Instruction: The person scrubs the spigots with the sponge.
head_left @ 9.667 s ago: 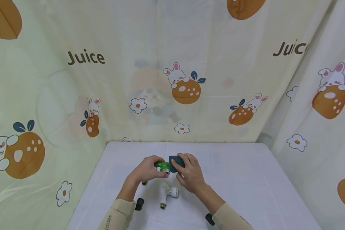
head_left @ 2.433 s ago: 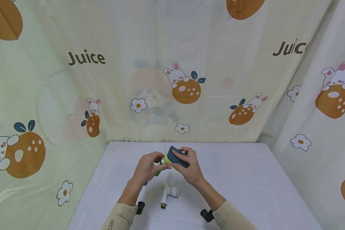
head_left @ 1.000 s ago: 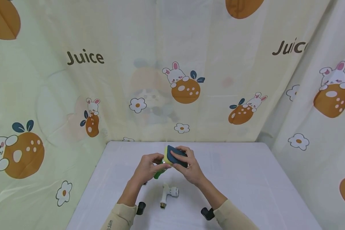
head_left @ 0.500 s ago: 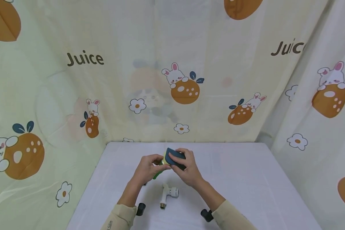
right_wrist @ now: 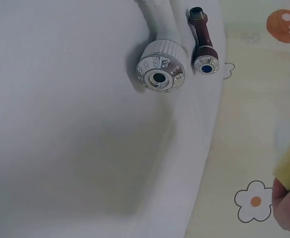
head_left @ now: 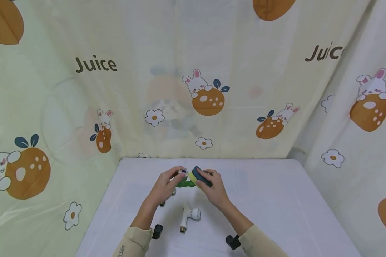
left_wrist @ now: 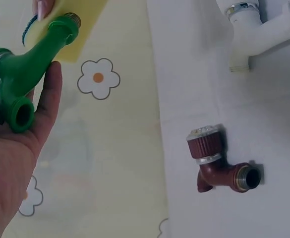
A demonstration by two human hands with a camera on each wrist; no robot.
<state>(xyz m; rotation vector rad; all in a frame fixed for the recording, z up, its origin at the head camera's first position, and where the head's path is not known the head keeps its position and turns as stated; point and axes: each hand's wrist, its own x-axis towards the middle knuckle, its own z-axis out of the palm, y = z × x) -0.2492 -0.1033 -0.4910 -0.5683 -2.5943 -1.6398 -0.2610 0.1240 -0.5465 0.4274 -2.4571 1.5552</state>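
My left hand [head_left: 163, 184] holds a green tap [head_left: 185, 184] by its knob end, above the table. Its threaded inlet points toward the sponge, and the spout opening shows in the left wrist view. In my right hand [head_left: 216, 188] is a sponge [head_left: 202, 176], yellow with a dark blue scouring face. The yellow side faces the tap and overlaps its threaded end in the left wrist view. Below the hands, a white tap [head_left: 187, 217] with a brass threaded end lies on the table. A dark red tap [left_wrist: 216, 166] lies to its left, mostly hidden by the left hand in the head view.
The table [head_left: 267, 207] has a pale cover and backs onto a printed curtain [head_left: 244, 128]. Curtains hang on both sides too. Black fittings [head_left: 157, 231] sit at both wrists near the sleeves.
The green tap has turned in my left hand: its body, lately slanting down-left under the fingers, now points right. The sponge has shifted slightly right. The white tap stays put.
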